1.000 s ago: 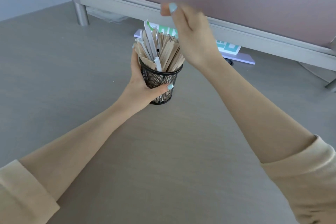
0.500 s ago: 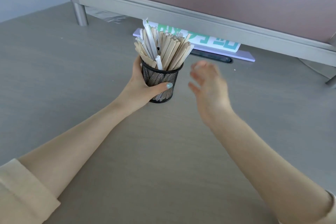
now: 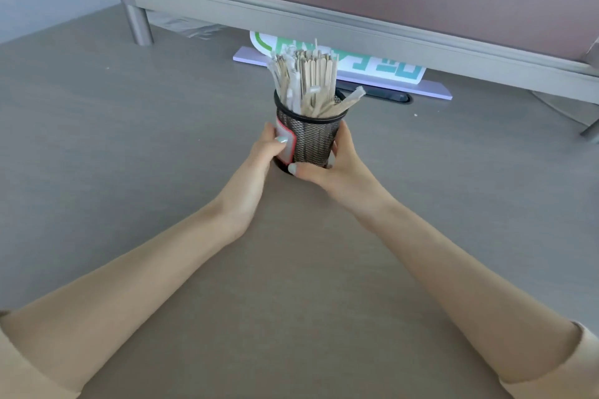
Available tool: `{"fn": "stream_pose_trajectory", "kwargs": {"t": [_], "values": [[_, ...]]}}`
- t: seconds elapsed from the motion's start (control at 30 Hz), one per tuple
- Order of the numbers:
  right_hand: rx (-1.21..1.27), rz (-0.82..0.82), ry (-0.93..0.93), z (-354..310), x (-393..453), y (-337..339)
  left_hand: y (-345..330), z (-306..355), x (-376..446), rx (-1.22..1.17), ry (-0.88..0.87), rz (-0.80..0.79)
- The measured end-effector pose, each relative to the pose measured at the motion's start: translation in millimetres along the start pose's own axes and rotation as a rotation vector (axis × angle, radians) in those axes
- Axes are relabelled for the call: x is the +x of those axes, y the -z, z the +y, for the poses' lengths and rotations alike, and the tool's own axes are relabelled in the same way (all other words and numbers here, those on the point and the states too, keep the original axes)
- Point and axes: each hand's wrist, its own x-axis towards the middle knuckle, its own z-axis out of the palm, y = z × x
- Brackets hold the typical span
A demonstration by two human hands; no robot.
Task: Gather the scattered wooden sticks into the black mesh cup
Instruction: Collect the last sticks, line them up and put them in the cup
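Note:
The black mesh cup (image 3: pixel 312 139) stands upright on the grey table, a red-edged label on its left side. A thick bunch of wooden sticks (image 3: pixel 308 76) rises out of it, some in paper wrappers, and one wrapped stick leans out over the right rim. My left hand (image 3: pixel 267 152) grips the cup's left side, thumb on the label. My right hand (image 3: pixel 337 165) wraps the cup's right side and base. No loose sticks show on the table.
A grey metal partition rail (image 3: pixel 324 21) with a post (image 3: pixel 137 24) runs across the back. Under it lies a white and green printed sign (image 3: pixel 372 66) on a lilac board. A dark slot (image 3: pixel 389 95) sits in the table behind the cup.
My right hand came down from above the sticks and now clasps the cup's right side. The cup has turned, showing its label, and sits nearer the middle of the view.

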Motion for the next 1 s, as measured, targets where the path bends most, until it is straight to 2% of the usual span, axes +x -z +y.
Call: {"fn": "stream_pose_trajectory", "kwargs": {"t": [0.07,0.13,0.23,0.3,0.37,0.43,0.5,0.57,0.67,0.77,0.9,1.0], "values": [[-0.096,0.054,-0.043,7.9,7.4,6.1,-6.1,-22.3,-3.1,0.191,-0.149,-0.003],[-0.204,0.172,-0.073,16.1,12.3,7.9,-16.6,-27.2,-4.9,0.307,-0.193,-0.032],[-0.239,0.267,-0.042,20.8,14.0,9.5,-18.3,-16.7,-23.0,0.08,-0.137,0.019],[-0.224,0.285,-0.006,21.1,14.7,13.5,-22.7,-21.0,-35.9,-0.181,-0.175,0.03],[-0.236,0.296,0.024,21.7,15.8,18.4,-18.4,-22.6,-55.0,-0.07,-0.214,-0.045],[-0.255,0.285,0.031,22.4,17.5,23.2,-21.0,-15.6,-68.7,-0.083,-0.205,-0.012],[-0.243,0.25,0.03,24.8,18.4,29.4,-11.3,-17.4,-70.0,0.076,-0.283,0.042],[-0.198,0.17,0.017,27.1,18.0,38.2,-1.7,-19.7,-51.3,0.432,-0.308,0.097],[-0.099,0.02,0.015,28.8,13.3,52.0,6.4,-26.1,-34.5,0.79,-0.304,0.061],[-0.133,-0.031,0.003,29.0,3.6,59.4,2.8,-27.7,-28.7,0.846,-0.366,0.013],[-0.516,0.02,0.016,32.0,-12.9,64.0,-4.2,-21.8,-21.2,0.833,-0.384,0.035],[-0.59,0.048,0.028,33.2,-19.4,70.8,-10.6,-21.2,-16.0,0.807,-0.412,0.002]]}}
